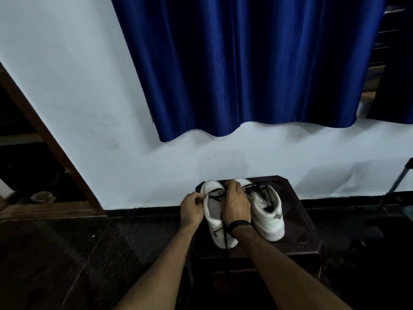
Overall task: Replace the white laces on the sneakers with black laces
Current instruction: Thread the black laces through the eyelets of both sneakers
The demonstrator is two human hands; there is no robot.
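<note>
Two white sneakers stand side by side on a dark wooden stool (pixel 297 222), toes toward the wall. The left sneaker (pixel 215 218) has a black lace (pixel 224 229) across its front eyelets, with a loose end trailing down past its heel. My left hand (pixel 192 209) pinches that lace at the shoe's left edge. My right hand (pixel 235 203), with a black band on the wrist, rests over the shoe's tongue and grips the lace near the toe. The right sneaker (pixel 269 214) carries black lacing over its tongue. No white lace is visible.
A white wall with a dark skirting runs just behind the stool. A blue curtain (pixel 245 63) hangs above. A dark wooden door frame (pixel 44 139) slants at the left, and a metal stand leg (pixel 397 182) rises at the right. The floor is dark tile.
</note>
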